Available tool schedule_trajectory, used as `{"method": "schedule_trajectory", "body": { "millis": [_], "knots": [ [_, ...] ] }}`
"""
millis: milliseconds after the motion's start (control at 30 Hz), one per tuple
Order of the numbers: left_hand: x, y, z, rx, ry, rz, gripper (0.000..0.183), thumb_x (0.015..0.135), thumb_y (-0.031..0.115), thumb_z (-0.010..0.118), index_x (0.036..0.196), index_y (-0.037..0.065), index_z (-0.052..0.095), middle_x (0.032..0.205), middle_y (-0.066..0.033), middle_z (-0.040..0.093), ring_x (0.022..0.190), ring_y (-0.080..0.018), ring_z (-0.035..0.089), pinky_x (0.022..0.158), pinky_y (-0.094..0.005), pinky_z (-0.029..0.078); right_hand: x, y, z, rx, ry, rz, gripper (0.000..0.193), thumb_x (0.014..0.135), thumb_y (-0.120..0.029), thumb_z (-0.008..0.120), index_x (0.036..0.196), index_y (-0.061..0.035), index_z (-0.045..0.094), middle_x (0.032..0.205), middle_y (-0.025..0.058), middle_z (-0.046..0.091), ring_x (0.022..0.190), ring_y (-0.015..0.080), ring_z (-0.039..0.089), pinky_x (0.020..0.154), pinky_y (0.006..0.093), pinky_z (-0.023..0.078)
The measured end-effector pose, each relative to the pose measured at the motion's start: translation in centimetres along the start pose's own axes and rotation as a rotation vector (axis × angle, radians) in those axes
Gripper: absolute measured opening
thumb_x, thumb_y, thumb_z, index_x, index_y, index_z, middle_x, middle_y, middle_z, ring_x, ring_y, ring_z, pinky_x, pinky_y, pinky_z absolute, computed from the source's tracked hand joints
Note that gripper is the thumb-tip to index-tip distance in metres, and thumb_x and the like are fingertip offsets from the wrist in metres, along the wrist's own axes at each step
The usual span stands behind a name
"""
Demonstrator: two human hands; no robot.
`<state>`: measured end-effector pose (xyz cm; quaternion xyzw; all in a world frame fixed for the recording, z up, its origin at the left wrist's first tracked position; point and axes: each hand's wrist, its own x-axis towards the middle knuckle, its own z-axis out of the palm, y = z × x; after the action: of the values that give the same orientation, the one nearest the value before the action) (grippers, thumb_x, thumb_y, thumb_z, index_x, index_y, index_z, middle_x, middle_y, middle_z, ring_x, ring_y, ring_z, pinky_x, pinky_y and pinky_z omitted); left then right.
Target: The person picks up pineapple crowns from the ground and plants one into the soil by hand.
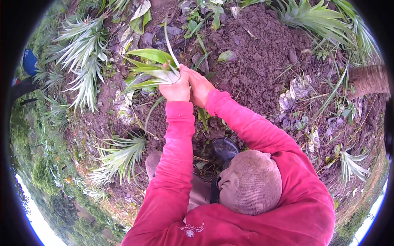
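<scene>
I hold a young pineapple plant just left of the mound of dark, crumbly soil, up off the ground. Its green leaves fan out away from the mound, pale toward the base, and one long whitish blade stands apart from the rest. My left hand is closed around the base. My right hand lies curled against it on the mound's side, touching the left; its fingers are partly hidden, so I cannot tell whether they grip the plant too.

My pink sleeves reach up from the near side of the mound, where my bent knee, in soiled brown cloth, rises above a dark boot.

The ground around the mound is loose brown earth, strewn with dead leaves, weeds and bits of stalk. A crumpled dry leaf lies to the mound's right, and a green-and-tan one lies well to its left. Spiky pineapple plants grow about it: a large clump far to the left, another to the near left, a broad one close on the far right and a small one to the near right. A brown trunk juts in right of the mound. Out past the far-left clump sits a rounded blue object, too small to identify. The open field runs to green trees and bright sky, well off to the mound's near left.
</scene>
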<state>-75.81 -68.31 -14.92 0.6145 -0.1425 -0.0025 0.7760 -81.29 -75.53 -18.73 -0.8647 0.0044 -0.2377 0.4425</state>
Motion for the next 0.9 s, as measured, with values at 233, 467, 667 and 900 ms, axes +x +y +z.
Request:
{"method": "schedule_trajectory", "body": {
  "millis": [233,467,667,900],
  "knots": [
    [-0.4,1.0,-1.6,0.166,0.034,-0.01,0.011,0.077,-0.006,0.059,0.085,0.0,0.056,0.085,-0.005,0.06,0.078,-0.0149,0.058,0.073,-0.029,0.047,0.6,1.1,-5.2,0.281,-0.305,0.202,0.063,0.067,0.014,0.042,0.126,-0.005,0.049,0.125,0.0204,0.052,0.118,0.0332,0.05,0.097,0.0358,0.043],
    [-0.8,0.9,-1.5,0.225,0.032,0.002,0.014,0.078,-0.005,0.059,0.09,0.001,0.054,0.086,-0.0027,0.058,0.078,-0.013,0.056,0.072,-0.0284,0.046,9.2,2.0,-9.4,-0.655,-0.352,0.237,0.022,0.085,-0.015,0.051,0.101,-0.0082,0.064,0.098,0.0132,0.065,0.092,0.032,0.062,0.08,0.0416,0.051],
    [-0.5,0.6,-1.5,0.194,-0.007,-0.015,0.014,0.079,-0.006,0.058,0.091,0.0,0.054,0.087,-0.0038,0.058,0.078,-0.0126,0.057,0.071,-0.0272,0.046,11.1,0.4,-7.6,-0.867,-0.616,0.405,0.022,0.082,-0.018,0.051,0.096,-0.0085,0.065,0.095,0.0117,0.066,0.094,0.0317,0.063,0.08,0.0418,0.051],
    [-0.8,1.1,-1.7,0.122,0.008,-0.069,0.01,0.082,-0.003,0.056,0.09,0.002,0.055,0.085,-0.0057,0.058,0.076,-0.0149,0.058,0.07,-0.0318,0.051,-7.0,-6.0,-24.8,-0.125,-0.286,0.545,0.009,0.075,-0.013,0.067,0.079,-0.0059,0.063,0.061,0.0066,0.058,0.053,0.017,0.053,0.052,0.0312,0.043]
  ]
}}
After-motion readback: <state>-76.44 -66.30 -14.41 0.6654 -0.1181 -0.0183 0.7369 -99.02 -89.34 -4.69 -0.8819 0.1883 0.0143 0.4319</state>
